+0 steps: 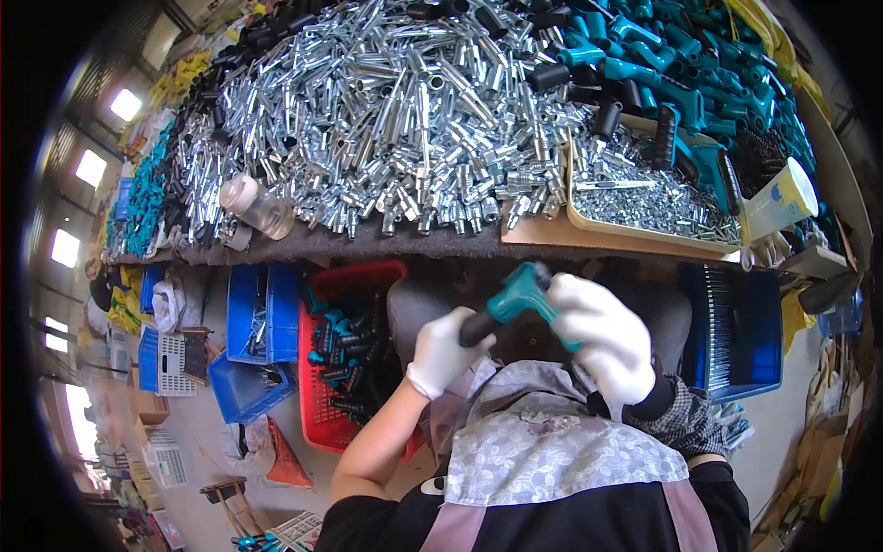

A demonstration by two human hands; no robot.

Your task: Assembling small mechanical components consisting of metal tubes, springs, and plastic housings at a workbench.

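My two white-gloved hands are over my lap, in front of the table edge. A teal-and-black pistol-shaped tool (517,293) is between them. My left hand (443,350) has its fingers wrapped round the black sleeve at the tool's left end. My right hand (607,331), partly smeared by motion, closes round the teal grip on the other side. Its fingers hide much of that grip. To the left of my lap, a red basket (311,405) contains several similar teal-and-black tools (345,354).
Shiny metal tubes and fittings (414,120) are heaped across the table. A tray (578,212) of small metal parts lies at right, near a paper cup (782,201). Teal tool bodies (681,64) pile up behind. A clear bottle (258,207) leans at left. Blue bins (241,313) flank me.
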